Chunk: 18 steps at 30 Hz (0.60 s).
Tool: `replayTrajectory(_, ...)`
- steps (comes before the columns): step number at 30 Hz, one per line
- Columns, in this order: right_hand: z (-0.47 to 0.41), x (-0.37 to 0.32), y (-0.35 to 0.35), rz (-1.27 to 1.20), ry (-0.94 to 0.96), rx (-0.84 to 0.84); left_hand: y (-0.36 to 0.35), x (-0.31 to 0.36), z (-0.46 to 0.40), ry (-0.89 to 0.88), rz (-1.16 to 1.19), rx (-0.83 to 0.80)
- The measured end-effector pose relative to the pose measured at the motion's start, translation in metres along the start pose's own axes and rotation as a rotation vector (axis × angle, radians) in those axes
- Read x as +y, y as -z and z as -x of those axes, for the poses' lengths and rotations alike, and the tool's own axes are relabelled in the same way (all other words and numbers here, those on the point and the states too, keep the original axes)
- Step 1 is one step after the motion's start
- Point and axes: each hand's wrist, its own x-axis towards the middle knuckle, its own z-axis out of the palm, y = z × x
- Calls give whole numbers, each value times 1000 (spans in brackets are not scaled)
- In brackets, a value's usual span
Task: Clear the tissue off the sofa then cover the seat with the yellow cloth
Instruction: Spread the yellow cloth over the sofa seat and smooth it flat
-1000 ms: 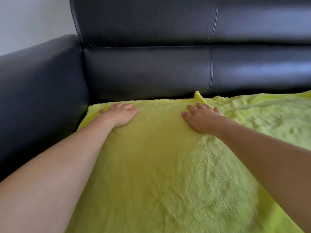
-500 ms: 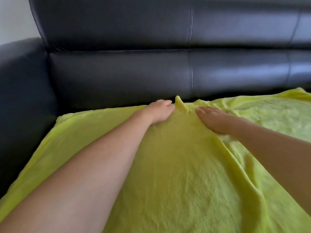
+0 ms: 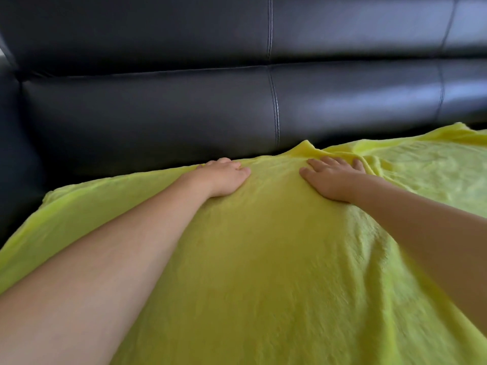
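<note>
yellow cloth [image 3: 263, 259]: under both hands | left hand [image 3: 224, 177]: flat, fingers straight | right hand [image 3: 332, 177]: flat, spread

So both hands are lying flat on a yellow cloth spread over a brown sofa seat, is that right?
Not quite: the sofa is black, not brown, as the head view shows. The rest holds: the left hand and right hand both lie flat on the yellow cloth spread over its seat.
</note>
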Motion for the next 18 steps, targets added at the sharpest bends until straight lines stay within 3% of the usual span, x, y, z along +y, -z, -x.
replayTrajectory(5,7,0,6,52,-53,-32,3,42,-3,-61,42,17)
replayTrajectory(9,4,0,16,98,-4,262,-3,56,-8,-62,12,-8)
replayTrajectory(11,0,5,19,36,6,328,-2,55,-11,-35,-9,-44)
replayTrajectory(15,-12,36,23,-202,18,135,5,68,-22,6,-39,-9)
replayTrajectory(18,-17,54,25,-408,-21,-15,7,94,-27,-77,88,52)
